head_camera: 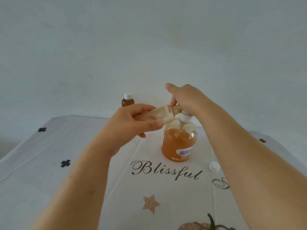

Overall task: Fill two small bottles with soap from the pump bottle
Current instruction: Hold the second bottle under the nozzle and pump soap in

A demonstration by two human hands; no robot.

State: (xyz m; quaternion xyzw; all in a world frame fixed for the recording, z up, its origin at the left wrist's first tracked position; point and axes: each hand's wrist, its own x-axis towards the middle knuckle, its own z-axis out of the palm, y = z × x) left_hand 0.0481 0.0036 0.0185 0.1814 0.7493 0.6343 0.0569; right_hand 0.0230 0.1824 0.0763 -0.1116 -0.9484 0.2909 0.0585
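Atop the pump bottle (178, 143), left hand (131, 123) is gripping a tilted small bottle (159, 116); right hand (186, 98) is covering the pump, grip unclear

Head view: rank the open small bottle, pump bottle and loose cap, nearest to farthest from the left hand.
1. Open small bottle: held in the left hand.
2. Pump bottle: just right of it.
3. Loose cap: on the cloth, far right.

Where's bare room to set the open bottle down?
Left of the pump bottle toward the clover prints; in front by the star print. Crowded: pump top, left hand with open bottle, right hand; cap to the right.
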